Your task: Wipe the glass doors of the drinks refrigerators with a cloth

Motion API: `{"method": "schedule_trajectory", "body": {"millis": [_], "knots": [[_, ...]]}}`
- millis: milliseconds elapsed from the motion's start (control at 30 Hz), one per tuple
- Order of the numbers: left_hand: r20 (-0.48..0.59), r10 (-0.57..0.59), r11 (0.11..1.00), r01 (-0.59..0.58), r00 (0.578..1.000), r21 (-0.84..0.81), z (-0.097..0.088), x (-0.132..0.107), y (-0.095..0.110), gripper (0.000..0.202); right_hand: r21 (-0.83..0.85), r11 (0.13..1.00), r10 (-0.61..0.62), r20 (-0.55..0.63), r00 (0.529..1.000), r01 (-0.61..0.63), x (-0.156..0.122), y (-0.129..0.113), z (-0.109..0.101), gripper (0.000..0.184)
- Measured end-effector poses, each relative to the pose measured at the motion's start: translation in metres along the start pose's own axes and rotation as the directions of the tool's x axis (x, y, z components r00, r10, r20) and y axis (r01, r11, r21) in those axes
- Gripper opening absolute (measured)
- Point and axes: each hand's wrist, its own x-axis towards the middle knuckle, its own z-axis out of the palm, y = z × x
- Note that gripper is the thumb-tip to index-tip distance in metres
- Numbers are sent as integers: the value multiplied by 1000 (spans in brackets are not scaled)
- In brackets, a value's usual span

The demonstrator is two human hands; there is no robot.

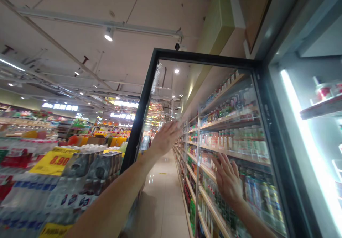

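Observation:
A glass cooler door with a black frame stands swung out in front of me. My left hand is raised before the glass, fingers stretched out and a little blurred, holding nothing. Lower and to the right, my right hand is up with its fingers apart, also bare. Whether either palm touches the pane I cannot tell. Beyond the glass, shelves of bottles and cans line the right side of the aisle.
The lit cooler interior opens at the far right, with a shelf carrying a few products. Packs of bottled drinks are stacked on the left beneath a yellow price sign. A tiled aisle floor runs between.

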Motion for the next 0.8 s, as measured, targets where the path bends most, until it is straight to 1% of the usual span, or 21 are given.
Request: {"method": "schedule_trajectory", "body": {"millis": [33,67,100,133,167,200,233,267,300,333,400,433,467,500,567,600,633,667,733,767,800], "knots": [[-62,-165,986,166,984,25,-1,2,-3,35,-3,1000,1,0,1000,-1,1,0,0,51],[-110,-281,958,286,953,34,-1,4,-5,35,-6,1000,3,-1,1000,-3,1,-1,0,50],[-125,-321,944,327,939,36,-1,5,-5,35,-9,1000,3,-3,1000,-3,1,-1,0,50],[-97,-278,959,282,956,31,0,5,-5,36,-13,1000,5,-7,1000,-6,2,-1,0,50],[-31,-160,987,160,987,17,0,5,-4,36,-16,1000,9,-6,1000,-9,2,-2,0,49],[50,-14,1000,14,999,-8,0,4,-3,37,-17,1000,14,-3,1000,-14,2,-2,0,49],[113,101,995,-98,988,-35,0,3,-3,38,-17,1000,17,2,1000,-17,1,-2,0,49],[136,138,990,-133,981,-45,-1,2,-5,38,-16,1000,21,6,1000,-21,1,-2,0,49],[114,81,997,-78,990,-28,-2,2,-7,38,-14,1000,25,10,1000,-25,1,-2,0,48],[54,-45,999,45,998,3,-2,1,-9,38,-11,1000,29,14,999,-28,1,-2,-1,48],[-74,-277,959,280,958,36,-4,-1,-11,38,-7,999,40,20,999,-40,2,-3,-2,47],[-90,-295,954,299,951,34,-3,-3,-9,38,-7,999,47,23,999,-47,3,-4,-3,46],[-60,-234,971,236,970,25,-3,-7,-7,38,-8,999,54,25,998,-54,3,-5,-3,46],[5,-104,995,104,995,3,-3,-10,-3,38,-10,998,59,27,998,-59,4,-5,-4,46],[124,153,987,-146,980,-59,-2,-16,0,38,-11,998,62,25,998,-62,5,-6,-4,45],[137,179,983,-172,974,-65,-1,-18,0,38,-11,998,62,26,998,-62,5,-6,-5,46],[112,114,993,-110,987,-43,-1,-19,-1,38,-9,998,65,29,997,-65,5,-6,-5,46],[53,-23,1000,24,998,-4,-1,-18,-3,38,-7,998,69,35,997,-69,5,-6,-5,46],[-88,-294,953,299,952,44,0,-17,-3,38,-2,997,76,44,996,-76,5,-6,-6,46],[-111,-328,941,335,938,45,1,-17,-1,38,0,997,81,47,996,-81,5,-6,-6,46],[-84,-273,960,276,958,34,2,-18,3,38,0,996,85,51,995,-85,5,-6,-5,46]]}}
